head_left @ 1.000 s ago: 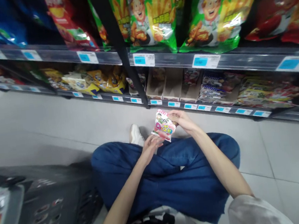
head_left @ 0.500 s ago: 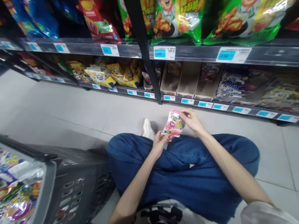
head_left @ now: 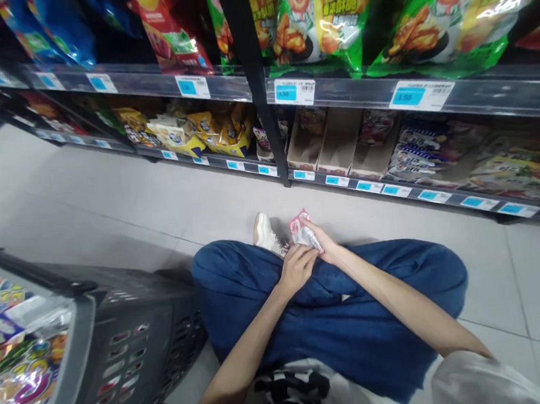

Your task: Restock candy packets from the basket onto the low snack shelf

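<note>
Between my hands is a small pink candy packet (head_left: 300, 228), held above my crossed legs. A silvery, pale face of it points up towards me, and its pink edge shows at the far end. My right hand (head_left: 323, 240) grips the packet along its right side. The fingers of my left hand (head_left: 300, 264) are bent together at the packet's near edge, so that part is hidden.
A grey basket (head_left: 87, 324) full of snack packets stands at my left. Ahead, a dark shelf (head_left: 219, 85) holds large chip bags above and open cardboard boxes (head_left: 340, 146) with small packets below. My white shoe (head_left: 266, 233) rests on the tiled floor.
The packet has turned over, from its printed pink front to its silvery side. My right hand has come down to its right side, and my left fingers now lie over its near edge.
</note>
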`<state>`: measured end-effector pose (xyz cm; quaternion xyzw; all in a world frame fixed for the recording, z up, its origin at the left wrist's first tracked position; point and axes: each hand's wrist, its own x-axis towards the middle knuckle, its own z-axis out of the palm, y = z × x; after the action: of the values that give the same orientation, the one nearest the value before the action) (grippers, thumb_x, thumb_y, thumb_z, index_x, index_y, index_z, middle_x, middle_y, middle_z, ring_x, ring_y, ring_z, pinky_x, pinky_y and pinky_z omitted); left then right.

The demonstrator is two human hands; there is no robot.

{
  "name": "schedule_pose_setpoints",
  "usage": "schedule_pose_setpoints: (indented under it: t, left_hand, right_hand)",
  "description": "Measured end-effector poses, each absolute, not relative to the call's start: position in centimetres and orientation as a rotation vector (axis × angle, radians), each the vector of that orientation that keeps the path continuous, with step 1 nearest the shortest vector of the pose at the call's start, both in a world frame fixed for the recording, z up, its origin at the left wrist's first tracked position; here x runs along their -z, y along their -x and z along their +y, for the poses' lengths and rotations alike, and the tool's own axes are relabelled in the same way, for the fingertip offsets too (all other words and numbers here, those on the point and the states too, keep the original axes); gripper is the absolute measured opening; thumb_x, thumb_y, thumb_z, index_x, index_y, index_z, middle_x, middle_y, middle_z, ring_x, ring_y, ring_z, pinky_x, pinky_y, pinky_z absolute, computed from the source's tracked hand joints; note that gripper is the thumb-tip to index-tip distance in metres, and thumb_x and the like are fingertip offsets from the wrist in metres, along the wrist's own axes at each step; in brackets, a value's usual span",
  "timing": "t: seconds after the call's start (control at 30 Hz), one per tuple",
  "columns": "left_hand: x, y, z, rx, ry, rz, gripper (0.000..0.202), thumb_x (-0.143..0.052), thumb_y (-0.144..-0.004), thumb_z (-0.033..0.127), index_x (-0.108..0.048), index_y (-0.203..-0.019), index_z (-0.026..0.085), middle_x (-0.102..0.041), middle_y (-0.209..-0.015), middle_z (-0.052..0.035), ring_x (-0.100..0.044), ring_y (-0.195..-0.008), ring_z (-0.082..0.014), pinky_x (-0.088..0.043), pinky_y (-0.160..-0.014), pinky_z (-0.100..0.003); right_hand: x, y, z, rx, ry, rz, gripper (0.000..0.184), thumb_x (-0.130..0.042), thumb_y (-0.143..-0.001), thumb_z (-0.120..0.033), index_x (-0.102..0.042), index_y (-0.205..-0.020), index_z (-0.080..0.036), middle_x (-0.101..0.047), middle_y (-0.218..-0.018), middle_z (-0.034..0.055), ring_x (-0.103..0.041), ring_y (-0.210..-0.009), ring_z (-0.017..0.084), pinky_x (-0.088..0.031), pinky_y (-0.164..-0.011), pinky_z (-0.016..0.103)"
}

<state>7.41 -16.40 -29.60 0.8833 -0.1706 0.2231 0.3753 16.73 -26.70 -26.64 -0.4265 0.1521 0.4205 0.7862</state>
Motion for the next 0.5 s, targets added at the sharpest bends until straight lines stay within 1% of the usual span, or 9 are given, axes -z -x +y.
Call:
schedule_pose_setpoints:
  t: [0.07, 0.13, 0.23, 0.3, 0.37, 0.5]
  left_hand:
    - [29.5, -7.3, -16.3, -0.639, -2.281, -0.419, 0.025, -0.058, -0.094, 0.015, -0.072, -0.112, 0.023, -0.07, -0.099, -0.0062, -0.061, -0.094, -0.0195, -0.052, -0.085, -0.038]
    - [29.3, -7.3, -16.1, -0.624, -2.263, -0.394, 0.033, -0.057, -0.093, 0.013, -0.071, -0.119, 0.028, -0.071, -0.107, -0.0059, -0.062, -0.102, -0.0207, -0.052, -0.091, -0.04]
    - [29.1, -7.1, -15.9, -0.477, -2.216, -0.373, 0.04, -0.053, -0.095, 0.014, -0.069, -0.125, 0.035, -0.071, -0.119, -0.0046, -0.061, -0.115, -0.022, -0.048, -0.102, -0.044]
    - [29.1, -6.9, -15.9, -0.38, -2.196, -0.359, 0.04, -0.051, -0.096, 0.016, -0.068, -0.126, 0.036, -0.07, -0.121, -0.0049, -0.06, -0.119, -0.0228, -0.046, -0.106, -0.046]
    - [29.2, -6.8, -16.0, -0.327, -2.173, -0.338, 0.039, -0.05, -0.097, 0.017, -0.068, -0.126, 0.035, -0.07, -0.123, -0.0057, -0.059, -0.121, -0.0234, -0.044, -0.108, -0.048]
    - [29.2, -6.8, -16.0, -0.286, -2.102, -0.287, 0.036, -0.052, -0.096, 0.019, -0.07, -0.123, 0.035, -0.07, -0.123, -0.0059, -0.059, -0.121, -0.0237, -0.042, -0.11, -0.049]
  right_hand:
    - [25.8, -17.2, -26.9, -0.952, 0.763, 0.295, 0.048, -0.058, -0.087, -0.062, -0.067, -0.093, -0.015, -0.072, -0.078, 0.0097, -0.069, -0.076, 0.024, -0.057, -0.069, 0.033]
    - [25.0, -17.5, -27.3, -0.91, 0.671, 0.229, 0.058, -0.051, -0.088, -0.068, -0.068, -0.104, -0.015, -0.074, -0.088, 0.0122, -0.071, -0.086, 0.029, -0.058, -0.075, 0.039]
    - [24.3, -17.7, -27.7, -0.821, 0.678, 0.166, 0.07, -0.047, -0.084, -0.075, -0.068, -0.114, -0.015, -0.074, -0.103, 0.0141, -0.07, -0.098, 0.033, -0.057, -0.081, 0.044]
    - [24.1, -17.7, -27.9, -0.797, 0.734, 0.147, 0.076, -0.044, -0.082, -0.078, -0.067, -0.119, -0.016, -0.073, -0.11, 0.0143, -0.069, -0.102, 0.034, -0.057, -0.082, 0.045]
    - [23.9, -17.7, -27.9, -0.807, 0.797, 0.135, 0.08, -0.041, -0.081, -0.081, -0.066, -0.122, -0.017, -0.072, -0.114, 0.0142, -0.068, -0.103, 0.035, -0.056, -0.083, 0.046]
    - [23.6, -17.6, -27.9, -0.817, 0.859, 0.112, 0.083, -0.04, -0.08, -0.083, -0.067, -0.121, -0.017, -0.073, -0.11, 0.0145, -0.068, -0.101, 0.036, -0.055, -0.083, 0.048]
